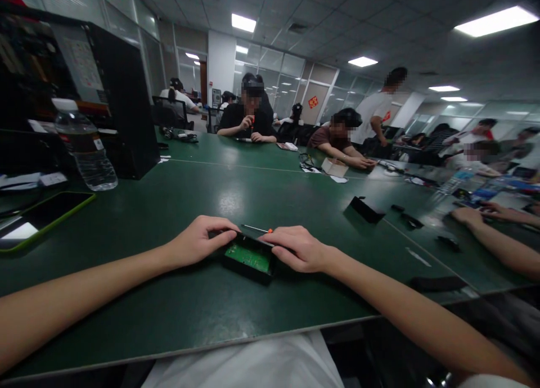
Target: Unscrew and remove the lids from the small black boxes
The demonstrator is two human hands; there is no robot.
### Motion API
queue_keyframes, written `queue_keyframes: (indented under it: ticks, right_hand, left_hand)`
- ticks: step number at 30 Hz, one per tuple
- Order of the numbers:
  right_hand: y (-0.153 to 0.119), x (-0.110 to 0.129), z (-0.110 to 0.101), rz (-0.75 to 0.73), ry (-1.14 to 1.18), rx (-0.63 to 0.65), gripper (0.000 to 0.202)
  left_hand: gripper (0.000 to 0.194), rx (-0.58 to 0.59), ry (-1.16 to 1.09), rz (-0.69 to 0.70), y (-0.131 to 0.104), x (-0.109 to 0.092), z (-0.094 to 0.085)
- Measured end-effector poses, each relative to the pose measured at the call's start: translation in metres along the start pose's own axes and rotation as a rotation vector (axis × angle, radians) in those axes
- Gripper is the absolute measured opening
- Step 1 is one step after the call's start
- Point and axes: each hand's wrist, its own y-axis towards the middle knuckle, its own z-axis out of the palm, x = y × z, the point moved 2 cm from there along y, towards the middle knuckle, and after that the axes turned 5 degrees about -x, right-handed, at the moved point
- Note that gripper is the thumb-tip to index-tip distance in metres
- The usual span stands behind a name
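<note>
A black plastic case (250, 272) rests on the green tabletop, its open side facing me. Inside it shows a green circuit board (248, 256). My left hand (204, 243) pinches the case's upper left corner between thumb and fingers. At the right end, my right hand (298, 248) grips the case, the thumb near its front edge. Just behind the case lies a screwdriver (255, 228) with a thin metal shaft; its orange handle is partly hidden by my right hand.
At left are a phone (54, 213), a water bottle (86, 146) and an open computer tower (122, 101). A black open housing (365, 209) and small black parts (411, 220) lie to the right. A co-worker's forearms (498, 236) rest at far right; other people sit across the table.
</note>
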Motion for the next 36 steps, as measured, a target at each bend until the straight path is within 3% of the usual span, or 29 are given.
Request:
queue_keyframes:
  ticks: [7, 10, 13, 18, 20, 22, 26, 30, 33, 36]
  right_hand:
    - [0.013, 0.005, 0.001, 0.346, 0.121, -0.019, 0.040]
    - [0.020, 0.022, 0.001, 0.448, 0.149, -0.021, 0.068]
    - [0.025, 0.043, 0.009, 0.476, 0.093, 0.066, 0.094]
    - [0.027, 0.071, 0.020, 0.417, -0.031, 0.194, 0.061]
    - [0.023, 0.077, 0.009, 0.409, -0.026, 0.172, 0.059]
    - [0.012, 0.077, -0.017, 0.437, -0.053, 0.088, 0.058]
    - [-0.045, 0.049, -0.098, 0.684, -0.383, -0.127, 0.055]
    - [-0.145, -0.007, -0.169, 1.076, -0.728, -0.197, 0.065]
    - [-0.220, -0.042, -0.190, 1.326, -0.884, -0.140, 0.070]
    - [-0.267, -0.059, -0.189, 1.362, -0.855, -0.134, 0.064]
  left_hand:
    - [0.035, -0.210, -0.239, -0.233, 0.009, 0.009, -0.003]
    - [0.040, -0.315, -0.453, -0.360, 0.011, 0.017, -0.004]
    - [0.042, -0.413, -0.645, -0.450, 0.012, 0.022, -0.005]
    - [0.030, -0.450, -0.765, -0.509, 0.012, 0.019, -0.004]
    - [0.024, -0.444, -0.779, -0.528, 0.011, 0.017, -0.003]
    - [0.017, -0.439, -0.787, -0.555, 0.010, 0.016, -0.002]
    - [0.007, -0.394, -0.800, -0.585, 0.008, 0.016, 0.001]
    - [0.009, -0.316, -0.813, -0.559, 0.007, 0.017, 0.008]
    - [0.010, -0.271, -0.790, -0.548, 0.006, 0.015, 0.011]
    - [0.014, -0.250, -0.769, -0.544, 0.006, 0.013, 0.011]
